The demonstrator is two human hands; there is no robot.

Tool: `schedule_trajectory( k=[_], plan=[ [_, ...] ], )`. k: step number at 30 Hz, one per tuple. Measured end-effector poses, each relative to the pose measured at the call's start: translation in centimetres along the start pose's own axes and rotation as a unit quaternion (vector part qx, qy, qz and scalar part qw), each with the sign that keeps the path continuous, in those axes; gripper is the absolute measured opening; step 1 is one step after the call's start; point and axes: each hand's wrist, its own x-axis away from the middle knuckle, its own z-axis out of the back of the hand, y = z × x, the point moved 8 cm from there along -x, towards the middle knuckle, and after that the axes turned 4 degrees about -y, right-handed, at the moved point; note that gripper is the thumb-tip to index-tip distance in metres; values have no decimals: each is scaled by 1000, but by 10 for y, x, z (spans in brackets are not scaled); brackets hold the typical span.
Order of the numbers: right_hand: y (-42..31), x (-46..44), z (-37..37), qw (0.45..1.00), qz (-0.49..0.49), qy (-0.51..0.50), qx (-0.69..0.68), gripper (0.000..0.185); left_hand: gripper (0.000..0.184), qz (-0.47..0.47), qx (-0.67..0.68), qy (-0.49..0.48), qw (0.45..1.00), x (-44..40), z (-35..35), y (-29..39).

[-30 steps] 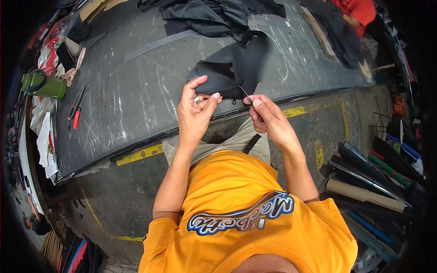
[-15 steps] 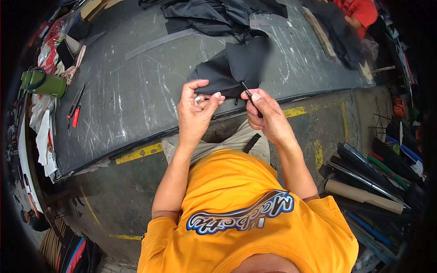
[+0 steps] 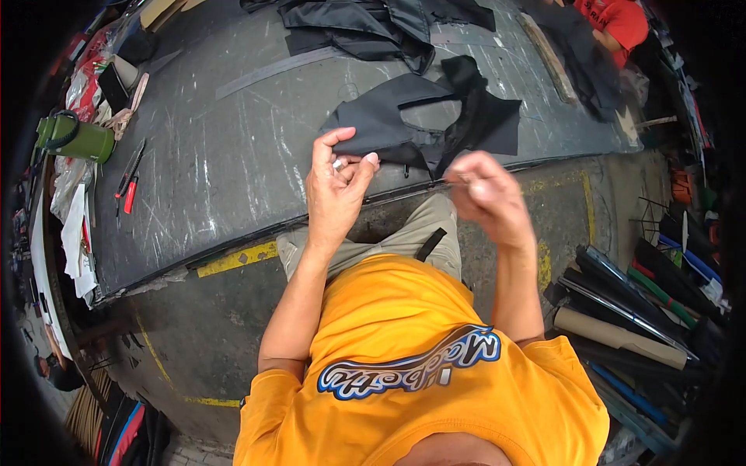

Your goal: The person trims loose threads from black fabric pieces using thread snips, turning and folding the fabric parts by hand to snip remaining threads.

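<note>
My left hand (image 3: pixel 334 185) is at the lower left edge of a black fabric piece (image 3: pixel 381 116). Its index finger is raised, and its thumb is pressed to the curled fingers. Whatever sits in that pinch is hidden. One finger wears a ring. The fabric piece lies near the table's front edge, spread around an opening in its middle. Just right of its lower corner is my right hand (image 3: pixel 489 194), smeared by motion, fingers closed around a slim dark tool, of which little shows.
More black fabric (image 3: pixel 357 35) lies at the back of the scratched dark table (image 3: pixel 233 155). On the left are a cutter knife (image 3: pixel 130 172), a red pen-like item (image 3: pixel 130 196) and a green jug (image 3: pixel 78 140). Rolls (image 3: pixel 622 334) lean at right. A person in red (image 3: pixel 618 27) is at far right.
My right hand has moved right and slightly down, away from the fabric. The fabric has flopped open to the right, showing its opening. My left hand has barely moved.
</note>
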Motion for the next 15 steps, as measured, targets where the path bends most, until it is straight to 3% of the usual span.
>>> schedule_trajectory(
  k=[3, 5, 9, 10, 11, 12, 15],
  plan=[
    [-33, 11, 59, 990, 135, 37, -32, 47, 48, 1, -14, -6, 1000, -2, 1, -1],
    [-47, 22, 109, 959, 188, 202, -70, 41, 49, -1, -18, -12, 1000, -3, -1, -1],
    [-13, 0, 227, 940, 108, 313, 77, 35, 48, 15, -28, -2, 999, -3, -2, 1],
    [-18, -7, 233, 886, 96, 358, 279, 34, 47, 9, -26, 6, 1000, -3, -4, 7],
    [-22, -8, 232, 791, 77, 387, 468, 35, 46, 3, -24, 14, 1000, -2, -5, 13],
    [-20, -10, 230, 790, 78, 390, 466, 35, 46, -3, -23, 23, 999, -3, -4, 17],
    [-12, -21, 219, 687, 19, 407, 601, 41, 45, 8, -21, 26, 999, -3, -5, 18]
  ],
)
